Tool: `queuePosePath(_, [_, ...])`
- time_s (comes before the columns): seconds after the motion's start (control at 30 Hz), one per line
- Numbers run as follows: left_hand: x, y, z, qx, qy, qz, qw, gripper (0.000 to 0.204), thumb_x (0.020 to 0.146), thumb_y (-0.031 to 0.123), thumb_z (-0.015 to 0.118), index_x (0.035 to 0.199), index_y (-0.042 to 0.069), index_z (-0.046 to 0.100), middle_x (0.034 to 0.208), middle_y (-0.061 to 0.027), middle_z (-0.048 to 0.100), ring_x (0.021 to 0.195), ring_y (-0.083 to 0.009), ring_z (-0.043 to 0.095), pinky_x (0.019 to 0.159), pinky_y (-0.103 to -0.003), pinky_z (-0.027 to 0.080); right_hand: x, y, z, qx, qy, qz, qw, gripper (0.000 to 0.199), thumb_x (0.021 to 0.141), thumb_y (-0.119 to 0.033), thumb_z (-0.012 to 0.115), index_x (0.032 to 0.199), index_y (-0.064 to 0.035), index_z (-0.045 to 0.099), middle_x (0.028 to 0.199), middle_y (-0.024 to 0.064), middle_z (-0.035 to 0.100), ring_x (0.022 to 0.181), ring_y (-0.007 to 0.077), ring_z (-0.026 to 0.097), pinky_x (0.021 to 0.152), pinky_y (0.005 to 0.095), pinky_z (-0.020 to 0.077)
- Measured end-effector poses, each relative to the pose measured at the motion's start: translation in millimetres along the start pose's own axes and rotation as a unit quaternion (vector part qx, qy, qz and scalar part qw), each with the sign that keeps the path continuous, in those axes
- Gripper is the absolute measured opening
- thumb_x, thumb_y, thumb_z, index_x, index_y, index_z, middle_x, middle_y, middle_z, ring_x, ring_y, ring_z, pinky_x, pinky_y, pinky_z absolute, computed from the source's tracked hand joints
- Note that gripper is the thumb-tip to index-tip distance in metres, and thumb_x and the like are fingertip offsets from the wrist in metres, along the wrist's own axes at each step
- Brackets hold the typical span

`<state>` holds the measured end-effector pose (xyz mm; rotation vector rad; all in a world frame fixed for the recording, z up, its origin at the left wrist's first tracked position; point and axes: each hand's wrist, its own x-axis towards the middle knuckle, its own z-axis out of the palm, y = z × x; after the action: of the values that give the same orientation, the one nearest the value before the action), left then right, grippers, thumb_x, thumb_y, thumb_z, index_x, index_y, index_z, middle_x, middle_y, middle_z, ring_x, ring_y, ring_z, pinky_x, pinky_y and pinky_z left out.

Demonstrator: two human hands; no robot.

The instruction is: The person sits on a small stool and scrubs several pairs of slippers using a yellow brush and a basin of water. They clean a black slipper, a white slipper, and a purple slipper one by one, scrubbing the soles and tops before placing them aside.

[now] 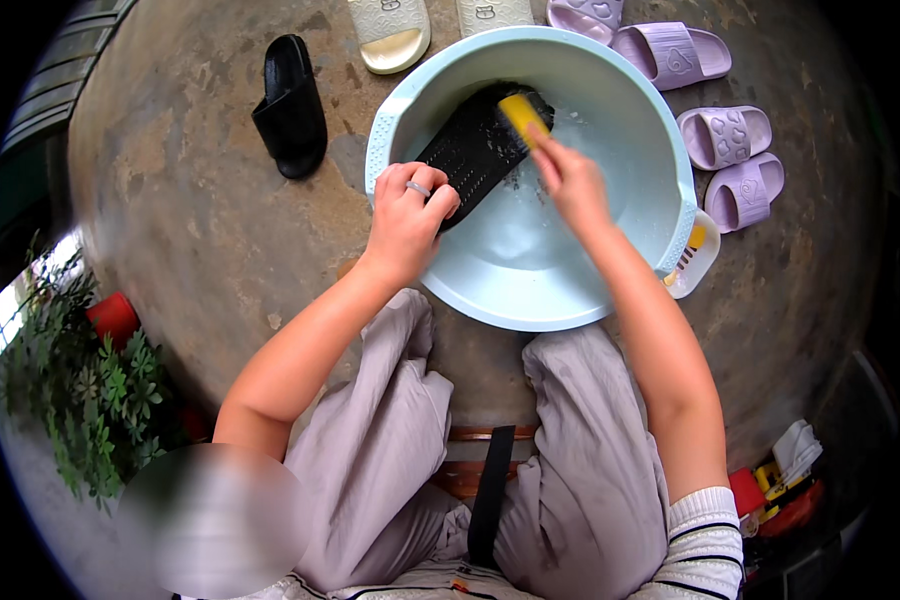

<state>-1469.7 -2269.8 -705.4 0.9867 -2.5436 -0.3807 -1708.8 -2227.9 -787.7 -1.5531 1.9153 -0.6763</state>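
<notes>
Trousers [590, 480] — blue basin [530, 285] — black slipper [478, 150] inside

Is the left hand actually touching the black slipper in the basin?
Touching. The head view shows the left hand curled over the near end of that black slipper, with no gap between them.

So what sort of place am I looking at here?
Probably a home yard or patio, though I can't be sure: a stained, concrete-like floor, a leafy plant at left, and slippers around a basin.
</notes>
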Motion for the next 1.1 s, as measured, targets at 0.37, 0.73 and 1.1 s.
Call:
queuePosePath(0.37, [-9,0,4,-0.007,0.056,-0.053,0.997,0.069,0.063,-0.003,0.074,0.125,0.024,0.061,0.13,-0.0091,0.045,0.129,-0.0361,0.042,0.106,-0.049,0.043,-44,-82,-3,0.265,-0.115,-0.078,0.954,0.035,0.092,-0.017,0.068,0.127,-0.02,0.068,0.083,0.0148,0.067,0.073,0.0311,0.064,0.066,0.0401,0.0501])
queuePosePath(0.73, [-1,4,9,0.034,-0.053,-0.015,0.998,0.074,0.059,-0.006,0.072,0.126,0.021,0.063,0.14,-0.0126,0.045,0.128,-0.041,0.045,0.105,-0.049,0.045,19,9,-5,0.027,0.002,-0.012,1.0,0.034,0.095,-0.021,0.064,0.129,-0.022,0.066,0.085,0.0172,0.069,0.077,0.0343,0.066,0.07,0.0425,0.0518])
queuePosePath(1.1, [14,27,12,-0.057,-0.161,-0.248,0.954,0.103,0.065,0.024,0.089,0.152,0.014,0.033,0.139,-0.0287,0.042,0.095,-0.0432,0.058,0.089,-0.047,0.052,-10,13,-5,0.008,0.04,0.087,0.995,0.041,0.1,-0.023,0.053,0.142,-0.0235,0.051,0.088,0.0206,0.068,0.08,0.0396,0.066,0.072,0.0468,0.051])
